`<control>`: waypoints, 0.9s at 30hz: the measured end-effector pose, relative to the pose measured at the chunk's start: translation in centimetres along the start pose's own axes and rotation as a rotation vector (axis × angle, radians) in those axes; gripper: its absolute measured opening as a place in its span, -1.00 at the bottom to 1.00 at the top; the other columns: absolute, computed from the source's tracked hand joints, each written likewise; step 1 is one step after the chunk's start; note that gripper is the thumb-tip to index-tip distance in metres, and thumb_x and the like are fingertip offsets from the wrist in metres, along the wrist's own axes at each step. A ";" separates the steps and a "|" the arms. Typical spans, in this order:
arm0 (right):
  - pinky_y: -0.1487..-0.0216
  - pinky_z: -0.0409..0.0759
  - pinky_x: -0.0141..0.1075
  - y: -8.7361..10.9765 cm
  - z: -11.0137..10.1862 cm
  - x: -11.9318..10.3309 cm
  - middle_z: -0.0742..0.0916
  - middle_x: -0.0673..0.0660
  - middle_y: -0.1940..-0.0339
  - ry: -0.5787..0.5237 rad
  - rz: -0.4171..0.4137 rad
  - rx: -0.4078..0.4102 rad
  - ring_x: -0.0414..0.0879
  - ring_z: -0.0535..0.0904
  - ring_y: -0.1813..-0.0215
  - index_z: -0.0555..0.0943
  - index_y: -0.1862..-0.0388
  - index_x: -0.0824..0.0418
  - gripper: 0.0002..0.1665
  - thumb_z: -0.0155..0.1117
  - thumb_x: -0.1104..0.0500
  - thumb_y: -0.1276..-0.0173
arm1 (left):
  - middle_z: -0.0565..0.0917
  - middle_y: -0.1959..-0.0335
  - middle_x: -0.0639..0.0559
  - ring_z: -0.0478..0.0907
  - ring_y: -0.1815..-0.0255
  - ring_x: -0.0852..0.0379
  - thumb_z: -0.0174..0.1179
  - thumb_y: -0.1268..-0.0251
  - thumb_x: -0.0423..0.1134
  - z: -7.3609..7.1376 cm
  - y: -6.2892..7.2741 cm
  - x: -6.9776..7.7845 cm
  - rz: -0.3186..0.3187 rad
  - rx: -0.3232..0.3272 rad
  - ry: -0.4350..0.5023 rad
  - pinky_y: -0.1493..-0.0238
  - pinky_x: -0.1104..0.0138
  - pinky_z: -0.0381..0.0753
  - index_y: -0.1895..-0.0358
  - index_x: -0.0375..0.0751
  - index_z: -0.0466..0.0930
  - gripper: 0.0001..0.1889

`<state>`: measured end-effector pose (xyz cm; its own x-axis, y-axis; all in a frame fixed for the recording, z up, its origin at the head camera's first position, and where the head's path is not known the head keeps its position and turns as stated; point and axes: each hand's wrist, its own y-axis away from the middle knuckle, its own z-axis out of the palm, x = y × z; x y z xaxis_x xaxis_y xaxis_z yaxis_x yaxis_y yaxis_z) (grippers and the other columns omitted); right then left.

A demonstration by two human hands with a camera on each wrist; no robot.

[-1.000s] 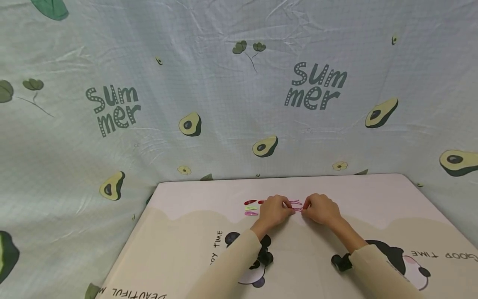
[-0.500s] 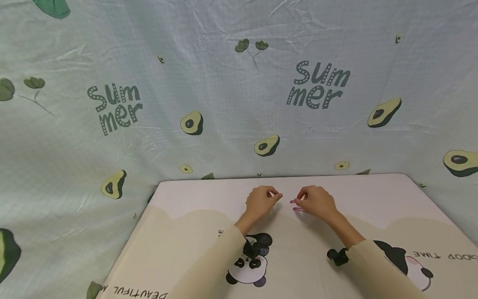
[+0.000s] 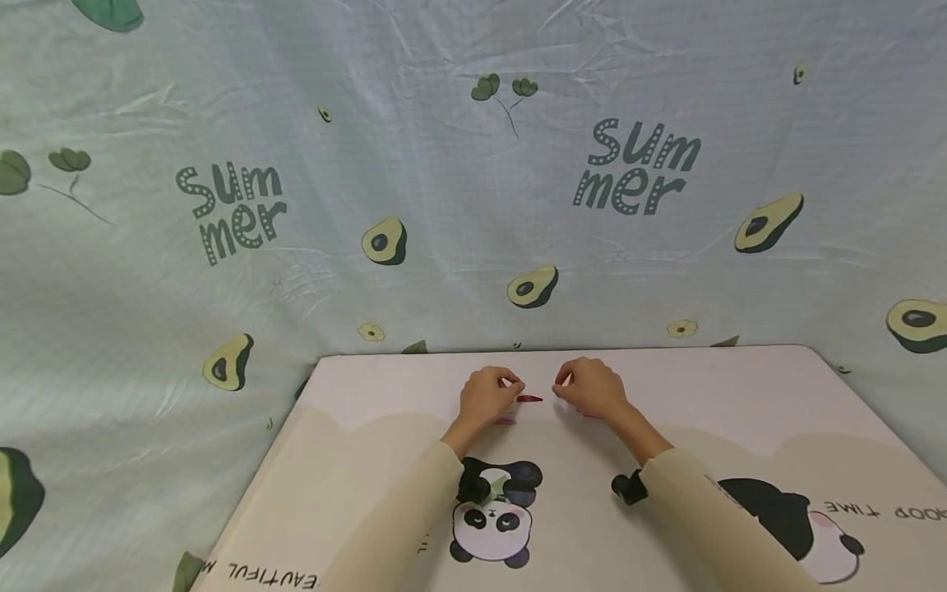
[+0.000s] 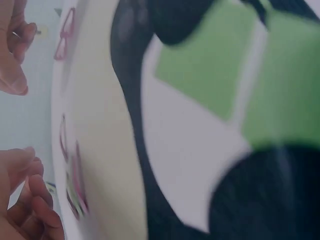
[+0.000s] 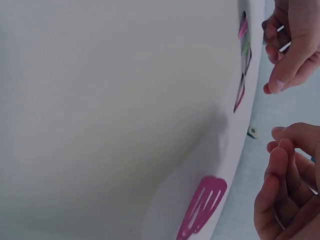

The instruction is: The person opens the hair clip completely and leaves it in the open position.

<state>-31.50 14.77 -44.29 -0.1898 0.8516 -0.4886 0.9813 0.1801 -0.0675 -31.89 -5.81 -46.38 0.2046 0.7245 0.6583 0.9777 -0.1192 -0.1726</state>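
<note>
A slim red hair clip (image 3: 529,399) seems already laid between the relaxed left hand (image 3: 484,398) and right hand (image 3: 594,386), neither visibly holding another left to place.

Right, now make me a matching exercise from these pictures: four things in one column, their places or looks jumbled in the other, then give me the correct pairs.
Things
1. Red clip
2. Slotted pink clip
3. Backdrop cloth
4. Sleeves

Places or looks
A. Printed with avocados and lettering
B. Lying low in the right wrist view
C. Plain beige
D. Between the left hand and the right hand in the head view

Pairs: 1-D, 2-B, 3-A, 4-C
</note>
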 end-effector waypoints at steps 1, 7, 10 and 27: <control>0.54 0.48 -0.31 -0.2 0.3 -0.2 0.71 0.05 0.45 0.007 -0.002 -0.007 -0.13 0.54 0.56 0.78 0.18 0.17 -0.77 0.41 0.04 -0.35 | 0.75 0.43 0.04 0.50 0.46 0.18 0.33 -0.36 -0.11 -0.1 0.0 -0.3 -0.008 -0.005 -0.004 0.44 0.33 0.38 0.20 -0.06 0.85 -0.83; 0.40 0.52 -0.25 -1.4 2.0 -1.0 0.77 0.05 0.35 0.063 -0.021 -0.024 -0.10 0.56 0.38 0.80 0.22 0.16 -0.82 0.46 0.08 -0.29 | 0.80 0.30 -0.01 0.54 0.37 0.15 0.34 -0.34 -0.13 -0.4 -0.1 -1.6 -0.004 -0.053 -0.020 0.34 0.30 0.45 0.19 -0.08 0.86 -0.84; 0.35 0.57 -0.18 -1.6 2.6 -1.2 0.81 0.08 0.26 0.082 -0.023 -0.033 -0.06 0.59 0.34 0.81 0.22 0.15 -0.83 0.44 0.11 -0.26 | 0.83 0.25 -0.01 0.57 0.35 0.13 0.34 -0.31 -0.15 -0.3 -0.1 -1.8 0.024 -0.071 -0.052 0.34 0.29 0.48 0.19 -0.08 0.86 -0.84; 0.30 0.62 -0.06 -1.5 3.4 -2.0 0.81 0.06 0.32 0.126 0.008 -0.011 -0.05 0.61 0.34 0.83 0.36 0.09 -0.95 0.46 0.16 -0.23 | 0.84 0.22 0.08 0.45 0.44 0.22 0.37 -0.31 -0.19 -0.3 -0.3 -1.2 0.104 -0.144 -0.202 0.46 0.36 0.33 0.17 0.03 0.88 -0.87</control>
<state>-32.51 11.15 -46.21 -0.1852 0.9080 -0.3758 0.9825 0.1781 -0.0540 -32.38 -6.84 -46.90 0.3045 0.8226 0.4802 0.9516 -0.2845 -0.1160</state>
